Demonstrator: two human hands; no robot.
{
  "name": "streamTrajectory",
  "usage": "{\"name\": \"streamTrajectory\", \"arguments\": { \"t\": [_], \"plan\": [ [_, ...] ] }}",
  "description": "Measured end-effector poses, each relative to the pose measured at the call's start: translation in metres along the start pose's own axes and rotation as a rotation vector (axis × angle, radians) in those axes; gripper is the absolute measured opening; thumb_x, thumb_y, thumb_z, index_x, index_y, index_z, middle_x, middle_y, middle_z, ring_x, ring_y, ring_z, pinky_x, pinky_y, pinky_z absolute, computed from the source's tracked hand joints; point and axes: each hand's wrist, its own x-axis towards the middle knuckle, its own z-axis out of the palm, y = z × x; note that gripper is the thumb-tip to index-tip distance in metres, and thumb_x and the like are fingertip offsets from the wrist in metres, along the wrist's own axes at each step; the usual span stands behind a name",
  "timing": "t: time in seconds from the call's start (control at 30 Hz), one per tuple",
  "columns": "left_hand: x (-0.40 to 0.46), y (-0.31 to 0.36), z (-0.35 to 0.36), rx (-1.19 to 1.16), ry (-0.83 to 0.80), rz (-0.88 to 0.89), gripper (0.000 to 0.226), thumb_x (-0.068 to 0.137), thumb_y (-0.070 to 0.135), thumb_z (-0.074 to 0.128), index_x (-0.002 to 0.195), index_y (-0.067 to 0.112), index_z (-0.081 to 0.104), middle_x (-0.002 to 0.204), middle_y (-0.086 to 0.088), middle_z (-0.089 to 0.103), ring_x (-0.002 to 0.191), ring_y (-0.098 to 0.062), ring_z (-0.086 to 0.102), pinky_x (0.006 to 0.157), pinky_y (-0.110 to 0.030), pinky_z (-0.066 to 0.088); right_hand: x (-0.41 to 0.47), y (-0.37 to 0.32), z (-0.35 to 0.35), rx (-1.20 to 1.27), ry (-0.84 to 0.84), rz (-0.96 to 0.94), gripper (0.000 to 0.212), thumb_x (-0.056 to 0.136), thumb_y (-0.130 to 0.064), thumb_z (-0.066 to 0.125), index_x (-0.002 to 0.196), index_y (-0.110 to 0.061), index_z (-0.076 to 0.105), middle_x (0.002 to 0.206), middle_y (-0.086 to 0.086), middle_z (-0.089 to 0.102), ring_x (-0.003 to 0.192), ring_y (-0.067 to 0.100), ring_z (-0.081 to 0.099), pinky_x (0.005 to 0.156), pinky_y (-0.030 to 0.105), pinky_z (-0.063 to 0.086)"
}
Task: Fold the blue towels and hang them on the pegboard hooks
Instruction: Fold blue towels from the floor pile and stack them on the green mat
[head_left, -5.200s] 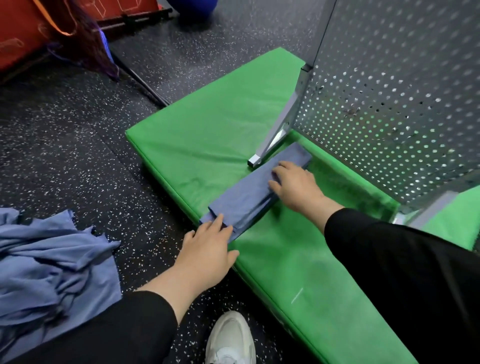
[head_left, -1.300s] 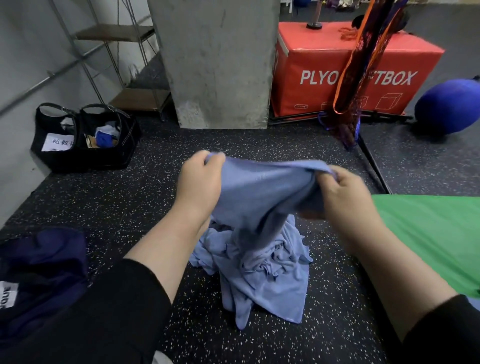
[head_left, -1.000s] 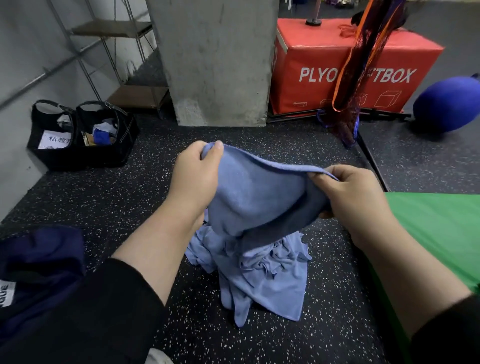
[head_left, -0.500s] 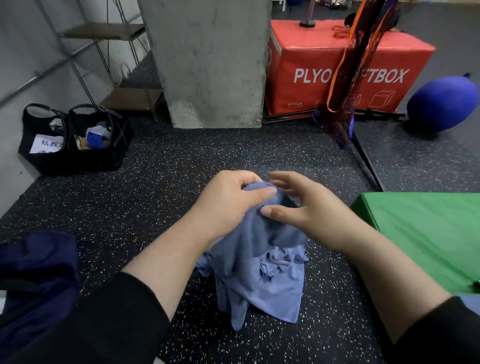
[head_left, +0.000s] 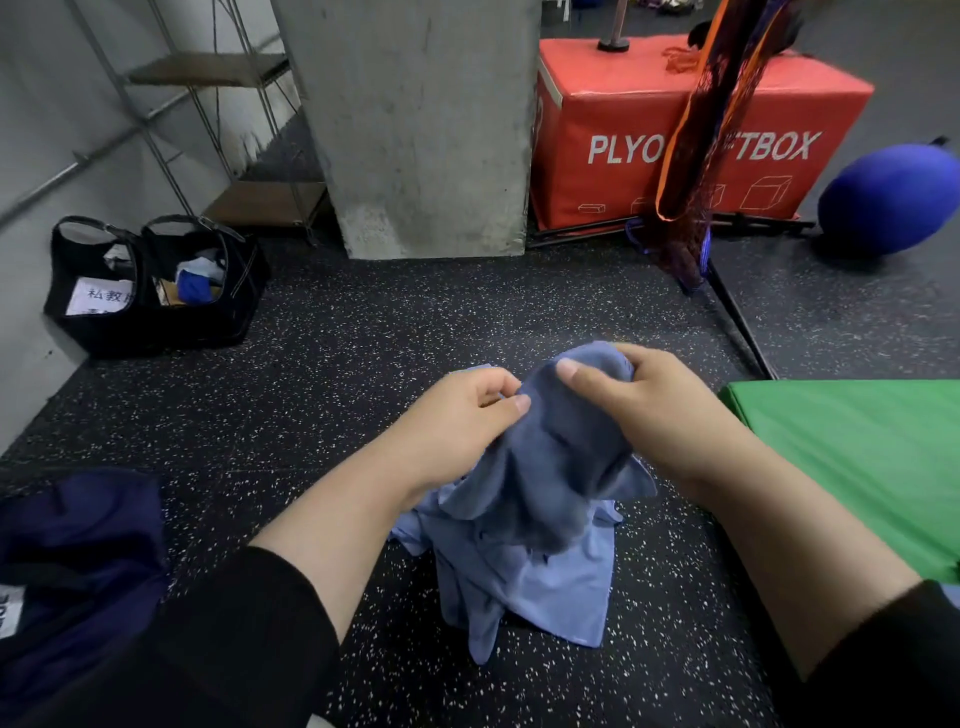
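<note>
While both hands hold it up, a blue towel (head_left: 545, 457) hangs bunched over the towel pile (head_left: 524, 577) on the speckled floor (head_left: 322, 374). At its upper left edge the left hand (head_left: 462, 415) pinches the cloth between thumb and curled fingers, and the right hand (head_left: 644, 400) grips the top of the bunch, thumb on the near side (the two hands nearly touch). To the right lies a green mat (head_left: 852, 457). Farther back stand a concrete pillar (head_left: 415, 124), a red box (head_left: 696, 130), a blue ball (head_left: 888, 197) and, at left, two black bags (head_left: 156, 291). Dark cloth (head_left: 78, 551) lies at lower left.
</note>
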Motion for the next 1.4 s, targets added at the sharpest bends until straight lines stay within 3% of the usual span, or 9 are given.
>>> {"name": "streamTrajectory", "arguments": {
  "t": [0.13,0.33,0.57,0.73,0.93,1.03,1.1,1.27,1.4],
  "plan": [
    [0.001,0.009,-0.001,-0.100,0.085,0.066,0.015,0.100,0.016,0.062,0.098,0.004,0.071,0.081,0.000,0.070,0.068,-0.003,0.059,0.065,-0.017,0.049,-0.001,0.000,0.002,-0.071,0.082,-0.006,0.034,0.100,-0.031,0.059,0.076,-0.006,0.063,0.068,-0.005,0.054,0.066,0.007,0.045,0.057,0.029,0.036],
    [0.003,-0.014,-0.013,0.335,-0.035,-0.180,0.040,0.099,0.036,0.059,0.083,0.000,0.058,0.072,-0.005,0.045,0.067,-0.015,0.037,0.068,-0.034,0.029,0.009,0.008,-0.015,-0.022,0.343,-0.028,0.038,0.100,-0.036,0.056,0.071,-0.012,0.048,0.064,-0.001,0.043,0.063,0.012,0.038,0.059,0.036,0.033],
    [0.002,0.010,0.007,-0.122,0.193,0.057,0.015,0.095,0.016,0.070,0.086,0.003,0.070,0.079,-0.018,0.072,0.071,-0.012,0.057,0.069,-0.030,0.045,-0.002,-0.001,0.011,-0.237,0.003,-0.111,0.029,0.104,-0.030,0.052,0.082,-0.018,0.066,0.067,-0.013,0.066,0.062,-0.004,0.050,0.063,0.016,0.044],
    [0.001,0.015,0.009,-0.334,0.251,-0.007,0.013,0.092,0.015,0.073,0.081,0.008,0.071,0.071,-0.008,0.069,0.064,-0.013,0.061,0.063,-0.026,0.050,-0.005,0.002,0.018,-0.021,-0.147,-0.060,0.024,0.100,-0.032,0.061,0.085,-0.014,0.067,0.074,-0.011,0.065,0.070,0.002,0.052,0.068,0.034,0.051],
    [0.002,0.011,0.007,-0.320,0.140,-0.063,0.022,0.094,0.027,0.071,0.113,0.019,0.063,0.077,-0.004,0.071,0.064,-0.011,0.064,0.062,-0.024,0.050,0.002,0.004,0.021,-0.106,0.071,-0.014,0.029,0.097,-0.028,0.064,0.075,-0.009,0.060,0.060,-0.013,0.050,0.059,0.004,0.040,0.058,0.030,0.035],
    [0.002,-0.003,0.002,-0.102,-0.032,-0.200,0.040,0.079,0.047,0.077,0.110,0.026,0.063,0.101,-0.014,0.076,0.087,-0.026,0.073,0.081,-0.042,0.057,0.006,0.004,0.015,-0.089,0.230,0.025,0.024,0.098,-0.028,0.060,0.080,-0.013,0.064,0.067,-0.006,0.064,0.064,0.005,0.049,0.064,0.032,0.043],
    [0.001,-0.010,0.000,0.070,-0.088,-0.252,0.031,0.084,0.049,0.072,0.100,0.024,0.066,0.094,-0.004,0.074,0.076,-0.018,0.064,0.074,-0.035,0.050,0.007,0.005,0.008,-0.044,0.313,0.041,0.021,0.099,-0.028,0.059,0.090,-0.012,0.070,0.081,0.005,0.071,0.074,0.012,0.058,0.072,0.033,0.049],
    [0.004,-0.009,-0.001,-0.020,0.119,-0.076,0.021,0.082,0.040,0.072,0.084,0.019,0.072,0.091,-0.023,0.071,0.077,-0.014,0.054,0.078,-0.035,0.042,0.007,0.012,0.000,-0.184,0.328,0.045,0.029,0.100,-0.024,0.058,0.076,-0.008,0.063,0.064,-0.002,0.058,0.064,0.014,0.047,0.054,0.024,0.036],
    [0.008,-0.005,0.002,0.002,0.147,0.040,0.011,0.084,0.036,0.072,0.089,0.029,0.078,0.091,-0.020,0.073,0.078,-0.014,0.057,0.081,-0.038,0.047,0.005,0.006,0.007,-0.187,0.273,-0.063,0.019,0.100,-0.019,0.056,0.097,-0.026,0.074,0.088,-0.010,0.072,0.082,0.008,0.061,0.071,0.025,0.044]
  ]
}}
